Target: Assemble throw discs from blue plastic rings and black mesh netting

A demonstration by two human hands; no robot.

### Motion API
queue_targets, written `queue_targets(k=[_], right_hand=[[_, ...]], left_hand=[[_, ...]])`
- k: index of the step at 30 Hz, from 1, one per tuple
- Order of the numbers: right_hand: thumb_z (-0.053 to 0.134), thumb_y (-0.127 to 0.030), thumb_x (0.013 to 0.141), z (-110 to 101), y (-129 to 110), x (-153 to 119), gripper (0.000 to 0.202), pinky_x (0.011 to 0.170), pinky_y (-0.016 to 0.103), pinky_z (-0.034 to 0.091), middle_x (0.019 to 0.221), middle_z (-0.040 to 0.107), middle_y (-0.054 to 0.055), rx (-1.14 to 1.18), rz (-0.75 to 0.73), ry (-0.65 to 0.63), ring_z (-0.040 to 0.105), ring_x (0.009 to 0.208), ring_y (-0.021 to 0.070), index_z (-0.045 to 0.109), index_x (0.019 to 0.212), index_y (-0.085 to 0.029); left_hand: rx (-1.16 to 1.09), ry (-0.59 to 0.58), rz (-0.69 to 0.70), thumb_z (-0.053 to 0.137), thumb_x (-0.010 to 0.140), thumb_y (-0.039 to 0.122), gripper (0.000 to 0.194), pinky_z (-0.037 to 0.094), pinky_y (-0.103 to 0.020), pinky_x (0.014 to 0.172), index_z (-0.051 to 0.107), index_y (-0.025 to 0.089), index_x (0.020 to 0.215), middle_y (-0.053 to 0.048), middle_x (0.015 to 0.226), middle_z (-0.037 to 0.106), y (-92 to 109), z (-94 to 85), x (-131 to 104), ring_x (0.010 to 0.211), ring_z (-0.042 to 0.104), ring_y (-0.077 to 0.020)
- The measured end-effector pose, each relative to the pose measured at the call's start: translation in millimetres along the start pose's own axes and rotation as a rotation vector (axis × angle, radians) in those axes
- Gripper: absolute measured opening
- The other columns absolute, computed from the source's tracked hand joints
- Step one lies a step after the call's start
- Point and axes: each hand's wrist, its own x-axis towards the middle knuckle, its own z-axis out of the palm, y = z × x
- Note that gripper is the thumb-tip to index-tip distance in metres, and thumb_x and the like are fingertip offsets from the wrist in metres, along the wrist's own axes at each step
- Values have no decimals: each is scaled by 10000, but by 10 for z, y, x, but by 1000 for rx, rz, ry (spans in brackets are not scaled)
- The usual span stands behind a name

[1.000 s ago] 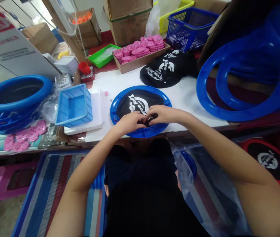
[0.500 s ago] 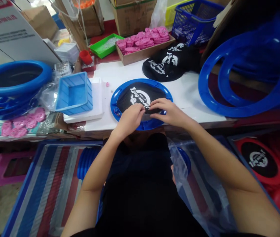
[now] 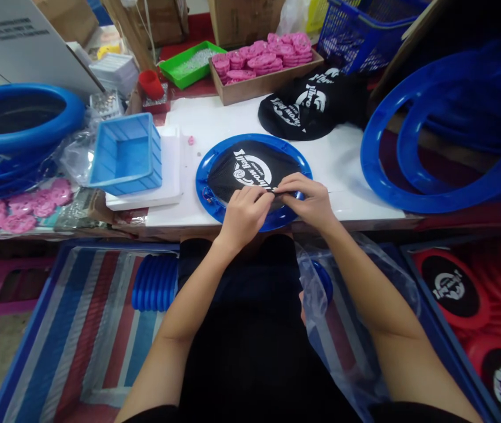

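A blue plastic ring (image 3: 286,144) lies flat on the white work surface. Inside it is a black mesh fabric disc (image 3: 225,170) with white "Throw Ball" lettering. My left hand (image 3: 245,214) reaches over the ring's near side, fingertips pinched on the fabric's near edge. Right beside it, my right hand (image 3: 309,201) pinches the same edge with thumb and fingers, and the fingertips of both hands nearly meet. The pinched bit of fabric is mostly hidden by my fingers. Small parts sit on the ring's left rim, too small to name.
Behind the ring lie more black printed discs (image 3: 290,114) and a carton of pink pieces (image 3: 228,97). A light blue bin (image 3: 127,167) stands at left. Large blue rings (image 3: 374,170) lean at right. Below are striped-lined crates (image 3: 63,305) and red discs (image 3: 488,305).
My right hand's thumb and fingers have closed on the fabric edge. My left hand has shifted slightly right, alongside it. The camera view has moved a little.
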Motion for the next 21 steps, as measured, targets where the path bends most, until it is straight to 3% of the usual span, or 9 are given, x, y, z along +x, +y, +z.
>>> queue_targets(k=[2, 6, 8, 13, 21], right_hand=[[735, -269, 919, -62, 26, 6, 106, 914, 476, 592, 954, 785, 43, 61, -52, -56, 719, 974, 262, 833, 915, -307], [798, -304, 917, -224, 80, 48, 47, 1142, 554, 492, 1100, 786, 44, 70, -100, -270, 636, 1261, 310, 842, 925, -318], [794, -312, 927, -283, 99, 67, 50, 1186, 582, 448, 1156, 775, 46, 63, -105, -348, 580, 1349, 330, 843, 919, -320], [791, -292, 933, -330, 128, 91, 55, 1137, 565, 469, 1079, 772, 47, 72, -148, -445, 584, 1306, 326, 838, 911, -314], [768, -224, 929, -360, 130, 128, 77, 1166, 561, 439, 1114, 777, 47, 66, -166, -528, 567, 1364, 324, 803, 882, -273]], left_hand=[[-54, 78, 81, 475, 1134, 258, 303, 437, -360, 805, 769, 209, 1080, -86, 1034, 765, -64, 13, -46, 955, 656, -218], [-257, 166, 201, 567, 1099, 217, 221, 488, -336, 778, 785, 215, 1064, -71, 983, 762, -186, 44, -127, 896, 658, -190], [-374, 150, 223, 588, 1085, 198, 196, 530, -334, 803, 782, 210, 1058, -73, 995, 763, -226, 56, -142, 910, 672, -184], [-494, 44, 198, 625, 1067, 210, 170, 557, -342, 829, 790, 213, 1026, -74, 997, 762, -264, 28, -115, 935, 697, -185], [-264, -54, 224, 607, 1051, 176, 164, 455, -363, 765, 767, 197, 1022, -68, 996, 761, -162, -8, -97, 937, 652, -213]])
